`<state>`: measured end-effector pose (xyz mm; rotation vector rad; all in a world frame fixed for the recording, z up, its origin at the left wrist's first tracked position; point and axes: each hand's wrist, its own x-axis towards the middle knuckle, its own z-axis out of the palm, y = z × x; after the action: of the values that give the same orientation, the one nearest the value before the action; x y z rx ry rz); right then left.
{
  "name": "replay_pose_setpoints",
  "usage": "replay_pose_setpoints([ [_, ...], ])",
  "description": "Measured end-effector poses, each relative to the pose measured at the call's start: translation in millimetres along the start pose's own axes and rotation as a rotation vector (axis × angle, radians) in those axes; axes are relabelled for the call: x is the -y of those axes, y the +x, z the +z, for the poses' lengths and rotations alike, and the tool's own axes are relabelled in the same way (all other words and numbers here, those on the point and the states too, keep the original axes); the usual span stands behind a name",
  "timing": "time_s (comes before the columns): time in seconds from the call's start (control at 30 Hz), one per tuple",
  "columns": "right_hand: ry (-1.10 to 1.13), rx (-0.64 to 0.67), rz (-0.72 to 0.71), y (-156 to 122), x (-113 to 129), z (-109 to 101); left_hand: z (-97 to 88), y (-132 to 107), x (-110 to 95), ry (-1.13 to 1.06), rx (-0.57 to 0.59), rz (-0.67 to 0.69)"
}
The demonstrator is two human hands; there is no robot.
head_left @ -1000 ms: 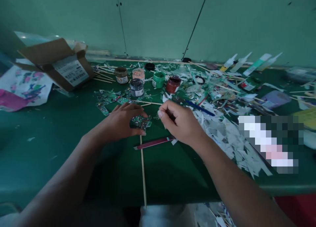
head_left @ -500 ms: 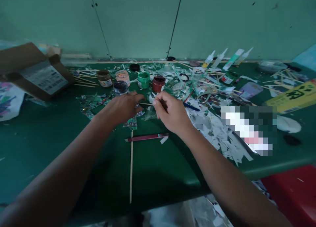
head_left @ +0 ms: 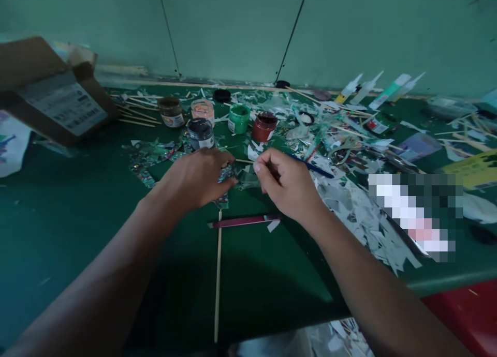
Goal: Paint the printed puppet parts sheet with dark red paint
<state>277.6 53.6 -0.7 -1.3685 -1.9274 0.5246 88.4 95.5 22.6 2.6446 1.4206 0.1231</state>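
Note:
My right hand [head_left: 286, 185] pinches a thin pale wooden stick [head_left: 244, 162] between thumb and fingertips; its tip points left. Across from it, my left hand [head_left: 198, 177] hovers over or rests on a glittery patterned piece [head_left: 224, 197], thumb and fingers apart; whether it touches the piece is unclear. A second glittery strip [head_left: 144, 169] lies left of that hand. Nearer me, pink tweezers [head_left: 244, 221] lie across a long wooden stick [head_left: 218, 279], whose far end meets the glittery piece. A small white scrap [head_left: 274, 226] sits by the tweezers.
Open paint jars, black [head_left: 201, 134], green [head_left: 238, 120] and red [head_left: 264, 127] among them, stand beyond my hands. White paper scraps [head_left: 357, 217] and a blue brush [head_left: 316, 169] lie at right. A cardboard box [head_left: 58, 98] is at left, glue bottles [head_left: 390, 90] at back right.
The view has shifted, so the table things appear farther right. My left hand's thumb and fingers are spread a little wider near the glittery piece. My right hand keeps its pinch on the stick.

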Motion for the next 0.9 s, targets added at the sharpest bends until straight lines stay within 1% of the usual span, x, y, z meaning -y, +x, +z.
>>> replay_pose_setpoints([
  [0.07,0.007,-0.003,-0.003,-1,0,1,-2.9,-1,-4,-0.038,-0.073,-0.016],
  [0.17,0.025,-0.025,0.021,0,0,1,-4.3,-2,-10,-0.127,-0.156,0.016],
  [0.27,0.042,-0.083,0.05,1,-2,3,-2.0,-2,-14,-0.198,-0.186,0.083],
  [0.37,0.042,-0.125,0.067,2,-5,3,1.6,-3,-14,-0.225,-0.221,0.135],
  [0.47,0.039,-0.131,0.073,3,-5,3,3.6,-4,-14,-0.227,-0.266,0.141],
  [0.7,0.047,-0.152,0.065,3,-3,1,4.4,-3,-15,-0.241,-0.291,0.099],
  [0.9,0.046,-0.151,0.079,3,-3,1,7.0,-2,-13,-0.28,-0.275,0.186],
])
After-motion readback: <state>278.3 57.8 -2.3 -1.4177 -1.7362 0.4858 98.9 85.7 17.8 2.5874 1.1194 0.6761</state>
